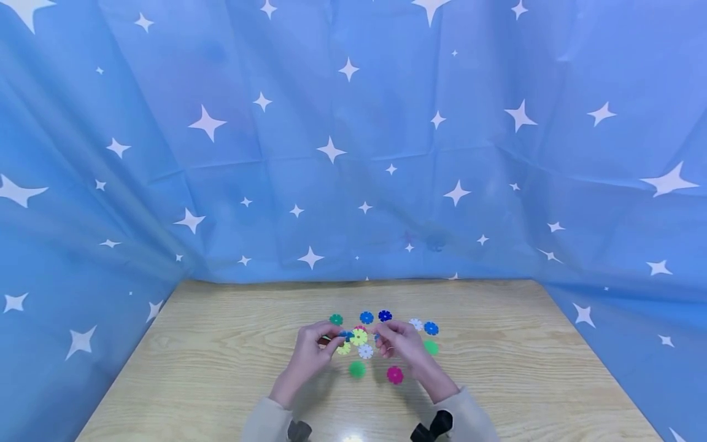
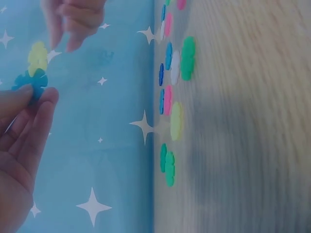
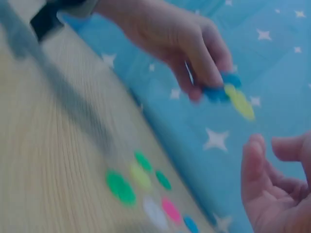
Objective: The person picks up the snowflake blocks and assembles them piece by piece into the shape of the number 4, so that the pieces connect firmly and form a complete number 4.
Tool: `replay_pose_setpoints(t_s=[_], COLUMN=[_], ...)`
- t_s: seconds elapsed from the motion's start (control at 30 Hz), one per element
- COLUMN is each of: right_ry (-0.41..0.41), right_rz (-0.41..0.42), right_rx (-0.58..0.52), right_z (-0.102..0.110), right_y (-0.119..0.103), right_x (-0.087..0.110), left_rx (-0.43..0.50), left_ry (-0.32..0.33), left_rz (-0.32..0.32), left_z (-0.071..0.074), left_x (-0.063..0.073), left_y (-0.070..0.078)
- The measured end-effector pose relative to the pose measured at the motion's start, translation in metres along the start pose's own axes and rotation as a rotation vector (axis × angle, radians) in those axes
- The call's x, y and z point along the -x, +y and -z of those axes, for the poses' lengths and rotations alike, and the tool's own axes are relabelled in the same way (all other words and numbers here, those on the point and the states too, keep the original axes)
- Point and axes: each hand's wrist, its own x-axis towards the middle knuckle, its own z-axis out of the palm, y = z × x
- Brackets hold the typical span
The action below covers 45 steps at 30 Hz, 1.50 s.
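Held above the table, a blue flower-shaped disc (image 2: 39,79) is pinched between the thumb and fingers of my left hand (image 1: 310,350). A yellow flower-shaped disc (image 1: 359,336) is joined to its edge and sticks out toward the right. My right hand (image 1: 407,345) is close by on that side, fingers bent and holding nothing. In the right wrist view a gap shows between the right hand's fingertips (image 3: 256,141) and the yellow disc. Below both hands, a white disc (image 1: 366,352) and a green disc (image 1: 357,369) lie on the wooden table (image 1: 221,368).
Several more discs lie scattered around the hands: dark blue (image 1: 385,315), blue (image 1: 431,328), pink (image 1: 394,375), dark green (image 1: 336,319) and light green (image 1: 431,348). A blue curtain with white stars (image 1: 353,123) hangs behind the table and along its sides.
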Motion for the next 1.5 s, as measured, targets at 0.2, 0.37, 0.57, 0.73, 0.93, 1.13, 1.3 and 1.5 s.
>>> replay_pose_setpoints(t_s=[0.2,0.37,0.57,0.73,0.93,1.13,1.3,1.5], right_ry=[0.173,0.288,0.341,0.346,0.341,0.308,0.284,0.240], right_rz=[0.053,0.100,0.074,0.072,0.068,0.099,0.073,0.065], right_rx=[0.113,0.311,0.445,0.524,0.578,0.682,0.774,0.845], right_z=[0.028,0.052,0.075,0.088,0.095,0.098,0.098,0.097], right_y=[0.008,0.017,0.032,0.041,0.051,0.055,0.052,0.043], right_x=[-0.004,-0.004,-0.004,0.000,0.003,0.003,0.001,-0.001], left_rx=[0.001,0.017,0.019,0.026,0.023,0.010,0.012,0.004], left_ry=[0.025,0.043,0.048,0.051,0.054,0.052,0.052,0.059], left_rz=[0.067,0.073,0.055,0.059,0.048,0.049,0.072,0.065], left_z=[0.002,0.003,0.003,0.003,0.004,0.004,0.004,0.004], left_x=[0.002,0.003,0.004,0.004,0.005,0.007,0.006,0.006], left_y=[0.000,-0.001,-0.002,-0.002,-0.002,-0.004,-0.003,-0.003])
